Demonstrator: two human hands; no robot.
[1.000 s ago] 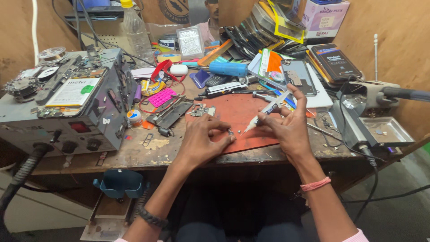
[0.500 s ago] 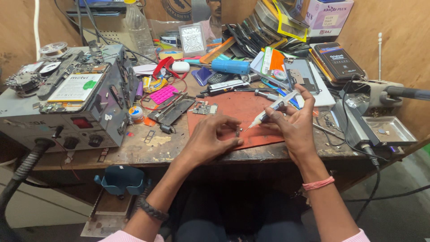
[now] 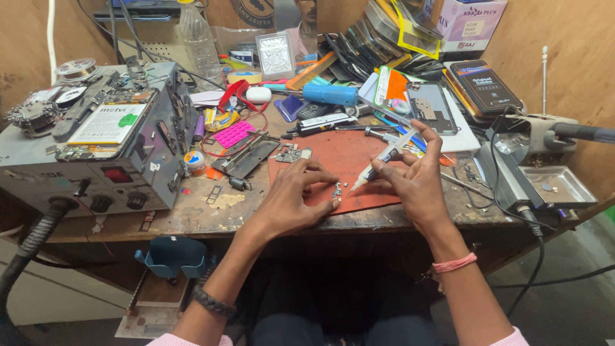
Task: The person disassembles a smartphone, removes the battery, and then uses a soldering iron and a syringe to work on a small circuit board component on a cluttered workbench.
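My left hand [image 3: 296,200] rests on a red work mat [image 3: 343,157], its fingertips steadying a tiny metal part [image 3: 337,190]. My right hand [image 3: 415,181] grips a small clear syringe [image 3: 379,162], held at a slant with its tip pointing down-left, just right of the part. A small circuit board [image 3: 291,154] lies at the mat's far left corner.
A grey rework station [image 3: 96,150] with knobs and a hose fills the left side. Tools, a blue cylinder [image 3: 330,94], phone parts and boxes crowd the back. A soldering iron stand [image 3: 544,131] and metal tray [image 3: 564,186] sit at the right. A blue holder [image 3: 172,254] hangs under the bench edge.
Both hands have stayed on the red mat. The syringe tip has come down closer to the small part by my left fingertips.
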